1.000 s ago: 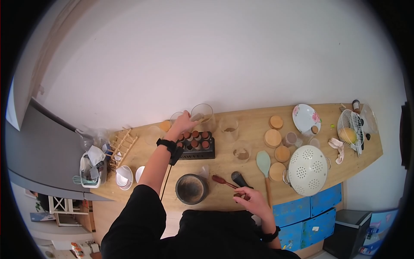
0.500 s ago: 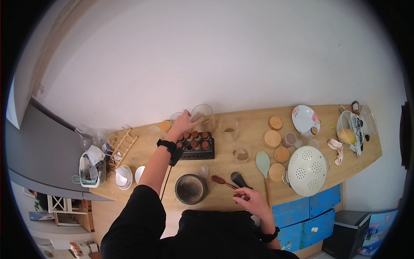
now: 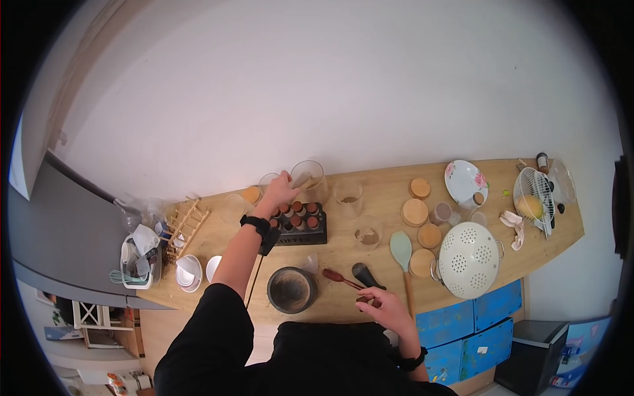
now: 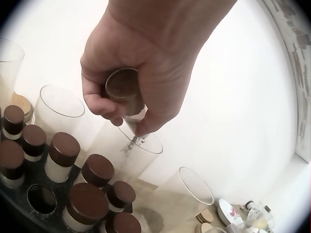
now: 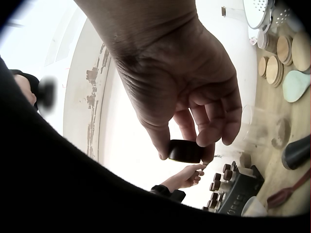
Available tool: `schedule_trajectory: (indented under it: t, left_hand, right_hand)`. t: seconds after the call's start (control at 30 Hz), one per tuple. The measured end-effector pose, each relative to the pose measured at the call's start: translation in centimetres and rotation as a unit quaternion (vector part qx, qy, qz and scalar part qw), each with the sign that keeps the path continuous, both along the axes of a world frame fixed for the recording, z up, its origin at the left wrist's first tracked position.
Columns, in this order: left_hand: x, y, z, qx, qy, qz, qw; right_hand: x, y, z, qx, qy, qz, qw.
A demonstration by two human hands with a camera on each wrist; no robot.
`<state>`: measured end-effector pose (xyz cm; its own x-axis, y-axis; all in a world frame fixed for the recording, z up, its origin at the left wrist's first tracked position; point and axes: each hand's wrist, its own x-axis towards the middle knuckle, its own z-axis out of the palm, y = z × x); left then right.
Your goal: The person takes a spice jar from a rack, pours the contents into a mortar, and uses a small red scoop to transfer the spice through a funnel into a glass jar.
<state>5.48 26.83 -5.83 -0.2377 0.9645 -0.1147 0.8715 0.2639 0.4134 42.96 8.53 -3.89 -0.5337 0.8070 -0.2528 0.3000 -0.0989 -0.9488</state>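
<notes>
My left hand [image 3: 282,191] [image 4: 141,58] grips a small clear tube [image 4: 124,86], tilted mouth-down over a tall glass jar [image 4: 143,158] [image 3: 317,193]. Bits of material show just below the tube's mouth in the left wrist view; the fingers partly hide it. Beside the jar, a black rack [image 3: 300,236] holds several tubes with brown caps [image 4: 86,203], and one rack hole [image 4: 42,198] has no tube. Low over the front of the table, my right hand [image 3: 391,311] [image 5: 194,87] pinches a dark brown cap [image 5: 185,151] between thumb and fingers.
A stone mortar [image 3: 292,290] stands at the front, with a red-brown spoon [image 3: 333,274] and dark pestle [image 3: 364,273] to its right. Further right are a green spatula [image 3: 401,251], wooden lids [image 3: 415,212] and a white colander [image 3: 469,261]. Another glass jar [image 3: 348,198] stands right of the rack.
The head view has shifted slightly, so the table's objects sit a little further left. Both hands keep about the same places and grips.
</notes>
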Motion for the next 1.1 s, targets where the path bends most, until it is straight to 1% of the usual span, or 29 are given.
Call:
schedule_trajectory:
  t: [0.07,0.1,0.13,0.17,0.23,0.27,0.33,0.4,0.47,0.53,0.6,0.67,0.73,0.87,0.93,1.07,1.1]
  left_hand:
    - [-0.6,0.5,-0.9,0.010,-0.009,0.002,1.000]
    - [-1.0,1.2,-1.2,-0.032,-0.029,0.027,0.999]
    - [-0.8,1.4,-0.8,-0.073,-0.050,0.050,0.995]
    - [-0.8,1.4,-0.4,-0.073,-0.050,0.050,0.995]
    - [-0.7,1.2,0.6,-0.099,-0.127,0.083,0.984]
    - [-0.4,0.8,1.1,-0.099,-0.126,0.082,0.984]
    - [0.3,-0.3,1.3,-0.012,-0.078,0.057,0.995]
    - [-0.1,-0.6,0.5,0.004,-0.069,0.050,0.996]
    - [-0.7,0.2,0.8,0.025,-0.059,0.042,0.997]
    - [-1.0,0.6,0.5,-0.071,-0.094,0.057,0.991]
    - [-2.2,1.6,-1.1,-0.080,-0.089,0.066,0.991]
    - [-2.1,1.4,-1.0,-0.088,-0.083,0.075,0.990]
    - [-1.5,0.4,-0.9,0.041,-0.059,0.055,0.996]
    - [-1.0,0.1,0.7,0.005,-0.072,0.040,0.997]
    - [-1.2,0.5,1.0,-0.081,-0.091,0.030,0.992]
    - [-1.6,1.1,-0.1,-0.102,-0.092,0.063,0.989]
    - [-1.4,0.7,-0.4,-0.052,-0.097,0.062,0.992]
  right_hand:
    - [0.0,0.0,0.0,0.005,0.002,0.001,1.000]
    - [-0.1,0.0,0.1,0.007,0.001,0.002,1.000]
    - [-0.1,0.0,0.3,0.010,0.000,0.003,1.000]
    - [-0.1,0.0,0.4,0.010,-0.001,0.003,1.000]
    - [-0.2,0.0,0.6,0.006,-0.007,0.013,1.000]
    - [-0.2,0.0,0.6,0.006,-0.007,0.013,1.000]
    - [-0.3,-0.1,0.6,0.015,-0.011,0.015,1.000]
    - [-0.3,-0.2,0.6,0.017,-0.011,0.018,1.000]
    - [-0.6,0.0,0.7,0.024,-0.009,0.021,0.999]
    - [-0.7,-0.2,0.8,0.005,-0.003,0.024,1.000]
    - [-0.8,-0.2,0.8,0.010,-0.002,0.024,1.000]
    - [-0.9,-0.3,0.6,0.016,-0.001,0.023,1.000]
    - [-1.0,-0.4,0.4,0.012,0.000,0.027,1.000]
    - [-1.1,-0.4,0.6,0.023,-0.003,0.029,0.999]
    - [-1.1,-0.5,0.7,0.015,0.000,0.030,0.999]
    - [-1.2,-0.5,1.0,0.009,-0.004,0.033,0.999]
    - [-1.2,-0.5,0.8,0.005,-0.001,0.035,0.999]
